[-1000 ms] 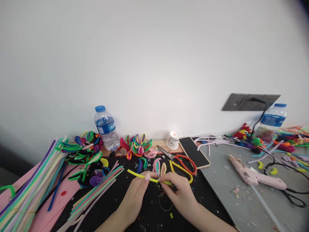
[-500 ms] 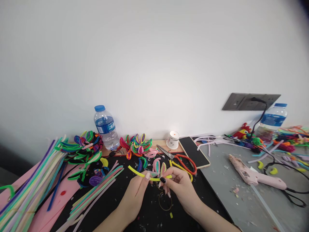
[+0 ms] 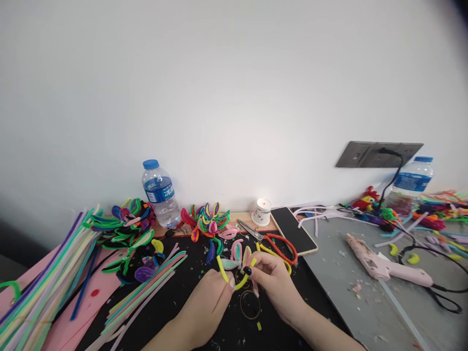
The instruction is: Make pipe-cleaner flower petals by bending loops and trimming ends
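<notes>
Between my two hands a yellow pipe cleaner (image 3: pixel 243 284) is bent into a shallow curve, its free end sticking up on the left. My left hand (image 3: pixel 210 304) pinches it between thumb and fingers. My right hand (image 3: pixel 272 280) grips the other end, its dark-nailed thumb pressing on top. Just beyond the fingers lie pink, mint and yellow pipe cleaner loops (image 3: pixel 237 251). A thin metal ring (image 3: pixel 250 304) rests on the black mat (image 3: pixel 234 331) below my hands. Scissors (image 3: pixel 280 246) with red and yellow handles lie beyond my right hand.
Pipe cleaner bundles (image 3: pixel 47 278) fill the left side. Along the wall stand a water bottle (image 3: pixel 160 192), a small white cup (image 3: pixel 262 212) and a phone (image 3: pixel 294 230) lying flat. At right lies a pink glue gun (image 3: pixel 398 270) with its cord, below a wall socket (image 3: pixel 378 154).
My left hand has lowered and turned inward. The yellow pipe cleaner went from nearly straight to curved, its left end now pointing up.
</notes>
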Demonstrator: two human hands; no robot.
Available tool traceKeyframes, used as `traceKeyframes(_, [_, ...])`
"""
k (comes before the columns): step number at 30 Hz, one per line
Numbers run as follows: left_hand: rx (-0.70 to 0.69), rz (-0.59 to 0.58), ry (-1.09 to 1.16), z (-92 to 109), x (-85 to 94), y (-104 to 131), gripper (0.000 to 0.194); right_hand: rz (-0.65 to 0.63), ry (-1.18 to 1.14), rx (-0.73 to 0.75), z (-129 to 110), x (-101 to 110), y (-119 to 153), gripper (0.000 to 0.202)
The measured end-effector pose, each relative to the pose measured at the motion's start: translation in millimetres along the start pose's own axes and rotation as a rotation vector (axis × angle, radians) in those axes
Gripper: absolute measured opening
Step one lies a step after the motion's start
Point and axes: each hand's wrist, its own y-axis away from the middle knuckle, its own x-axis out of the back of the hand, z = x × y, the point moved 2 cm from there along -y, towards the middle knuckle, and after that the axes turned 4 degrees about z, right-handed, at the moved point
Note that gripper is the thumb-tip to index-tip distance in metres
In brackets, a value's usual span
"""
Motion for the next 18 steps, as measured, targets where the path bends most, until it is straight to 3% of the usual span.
traceKeyframes(7, [-0.197,-0.223,-0.181,8.4,0.7,1.4,0.041,-0.094,-0.015,-0.128,3.0,-7.2,3.9,0.023])
traceKeyframes(10, [-0.248,-0.270,-0.213,9.4,0.4,1.4,0.040,-0.118,-0.031,-0.159,3.3,-8.2,4.1,0.030])
traceKeyframes(14, [-0.309,-0.307,-0.235,10.1,-1.2,1.4,0.040,-0.187,0.013,-0.181,3.9,-8.9,4.6,0.020])
traceKeyframes(18, [-0.297,-0.311,-0.244,9.7,-2.4,2.2,0.038,-0.186,0.000,-0.163,5.4,-7.9,4.5,0.022])
